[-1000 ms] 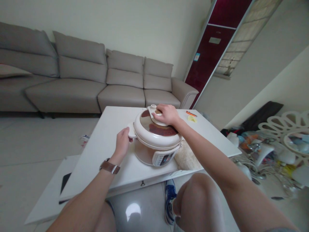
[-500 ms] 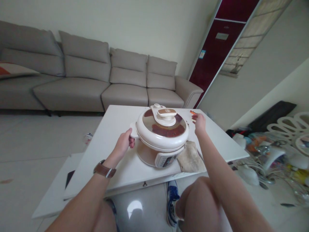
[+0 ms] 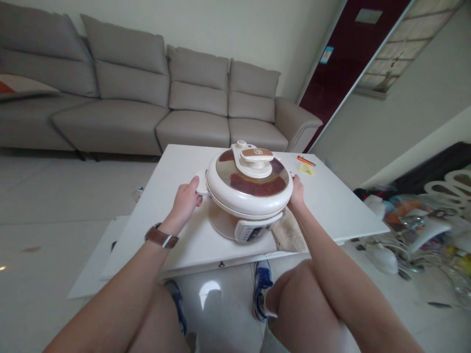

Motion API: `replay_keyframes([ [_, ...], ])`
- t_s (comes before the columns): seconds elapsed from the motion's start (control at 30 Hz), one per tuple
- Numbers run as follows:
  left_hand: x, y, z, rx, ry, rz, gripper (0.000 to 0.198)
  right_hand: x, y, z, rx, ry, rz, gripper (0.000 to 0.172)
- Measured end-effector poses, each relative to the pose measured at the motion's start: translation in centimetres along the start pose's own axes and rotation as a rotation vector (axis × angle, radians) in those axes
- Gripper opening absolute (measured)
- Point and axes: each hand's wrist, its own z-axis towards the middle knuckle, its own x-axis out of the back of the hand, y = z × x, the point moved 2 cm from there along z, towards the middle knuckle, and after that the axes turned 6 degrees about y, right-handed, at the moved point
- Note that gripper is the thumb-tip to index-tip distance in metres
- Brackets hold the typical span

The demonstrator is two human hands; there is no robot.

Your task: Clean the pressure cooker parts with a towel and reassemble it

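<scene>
A white and beige electric pressure cooker point(image 3: 250, 203) stands on the white table point(image 3: 176, 245), its lid on. My left hand point(image 3: 187, 198) is closed around the cooker's left side handle, thumb on top. On the opposite side, my right hand point(image 3: 296, 192) is closed at the right handle, with most of its fingers hidden behind the cooker's rim. A beige cloth point(image 3: 290, 232) lies beside the cooker's base, under my right forearm. Farther back on the right lie an orange pen-like tool point(image 3: 306, 161) and a small yellow piece of paper point(image 3: 306, 169).
A grey sofa point(image 3: 198, 125) runs along the wall behind the table. Cluttered items point(image 3: 412, 225) and a white lamp-like fixture lie on the floor to the right. A small drawer knob point(image 3: 221, 264) sits on the table's front edge. My knees are close below it.
My right hand has moved left and toward me, from the orange tool to the cooker's right handle. The yellow paper has come into view. My left hand stays on its handle. The view has tilted down.
</scene>
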Motion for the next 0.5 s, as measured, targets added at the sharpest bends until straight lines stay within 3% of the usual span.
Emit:
replay_keyframes([
  [0.17, 0.2, -0.2, 2.7, 0.046, 0.086, -0.050, 0.048, -0.8, 0.3, -1.3, 0.003, 0.008, -0.021, 0.042],
  [0.37, 0.5, -0.1, 6.8, 0.106, 0.196, -0.092, 0.037, -4.3, 0.3, -0.9, 0.021, -0.044, 0.018, 0.059],
  [0.5, 0.6, -0.4, 7.1, 0.102, 0.221, -0.147, 0.039, -5.3, -0.1, 0.0, 0.087, -0.084, -0.022, 0.062],
])
